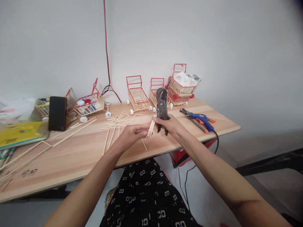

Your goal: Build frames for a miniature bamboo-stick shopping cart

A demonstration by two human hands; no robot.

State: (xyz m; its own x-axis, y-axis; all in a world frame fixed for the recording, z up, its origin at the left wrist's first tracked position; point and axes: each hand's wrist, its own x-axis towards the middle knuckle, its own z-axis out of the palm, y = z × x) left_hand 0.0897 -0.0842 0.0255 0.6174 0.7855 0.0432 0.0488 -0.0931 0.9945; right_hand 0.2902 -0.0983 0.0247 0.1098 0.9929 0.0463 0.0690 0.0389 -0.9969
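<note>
My right hand [170, 125] is closed round the handles of a dark metal cutter [162, 105], held upright with its jaws up. It also pinches a small bundle of short wooden sticks [151, 128]. My left hand [131, 134] hovers just left of that bundle above the table's near edge, its fingers curled toward the sticks and touching them. More cut sticks [118, 120] lie scattered on the wooden table [78, 157] behind my hands.
Several miniature stick-and-red-wire shopping carts [138, 94] line the back of the table. A blue glue gun [201, 119] and pliers lie at right. A black box [57, 113], long sticks [71, 132] and yellow paper [19, 132] sit at left. A red cable [106, 47] runs up the wall.
</note>
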